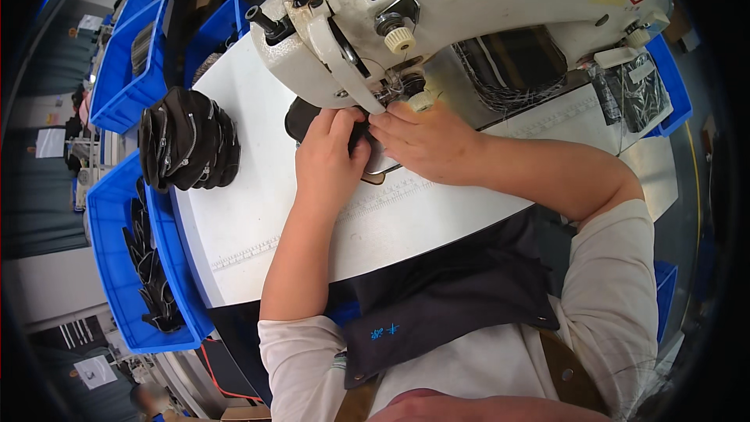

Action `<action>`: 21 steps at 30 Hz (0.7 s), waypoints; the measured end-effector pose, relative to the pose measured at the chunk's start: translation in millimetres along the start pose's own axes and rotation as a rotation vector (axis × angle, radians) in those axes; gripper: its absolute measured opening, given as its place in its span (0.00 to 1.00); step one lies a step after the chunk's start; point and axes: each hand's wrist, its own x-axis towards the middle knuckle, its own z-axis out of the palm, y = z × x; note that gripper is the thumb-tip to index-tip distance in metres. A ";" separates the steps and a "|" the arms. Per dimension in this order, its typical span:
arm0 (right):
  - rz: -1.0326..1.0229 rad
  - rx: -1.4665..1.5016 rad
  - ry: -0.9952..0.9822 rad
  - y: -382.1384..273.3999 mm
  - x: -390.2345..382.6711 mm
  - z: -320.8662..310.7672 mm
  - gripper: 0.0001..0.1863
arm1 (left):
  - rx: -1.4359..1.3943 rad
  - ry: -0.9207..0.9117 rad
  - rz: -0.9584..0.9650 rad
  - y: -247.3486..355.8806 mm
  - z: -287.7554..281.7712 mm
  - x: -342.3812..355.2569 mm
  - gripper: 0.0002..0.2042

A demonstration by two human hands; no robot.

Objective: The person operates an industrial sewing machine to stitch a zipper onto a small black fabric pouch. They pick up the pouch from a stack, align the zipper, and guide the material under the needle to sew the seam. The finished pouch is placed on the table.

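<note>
Beneath the head of a white sewing machine [351, 51] lies a dark brown piece of fabric or leather [301, 118], partly covered by my hands. My left hand [332, 155] is closed on its near edge, fingers curled and thumb bent inward. My right hand [428, 142] grips the same piece from the right, its fingertips close to the presser foot and needle area. The machine head and my fingers hide the stitching point. A small tan-edged tab [374, 178] shows just below my hands.
To the left stands a stack of dark zippered pieces [190, 141] on the white table [250, 223]. Blue bins [109, 266] line the table's left side, one holding dark strips [150, 266]. Behind the machine arm sits a pile of dark panels [512, 66]. Clear-wrapped packets [637, 90] lie far right.
</note>
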 end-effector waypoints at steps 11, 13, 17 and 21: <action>0.139 0.282 -0.127 2.1 -2.8 -1.3 0.21 | 0.126 0.068 0.181 0.5 2.7 2.0 0.13; 0.128 0.305 -0.130 3.6 -2.3 -2.8 0.21 | 0.068 0.019 0.123 0.5 3.5 0.3 0.12; 0.143 0.279 -0.129 4.1 1.5 -7.0 0.20 | -0.225 -0.077 -0.113 -11.0 4.5 0.4 0.08; 0.188 0.284 -0.198 4.9 -0.1 -5.3 0.20 | -0.225 -0.087 -0.148 -10.1 5.0 2.0 0.07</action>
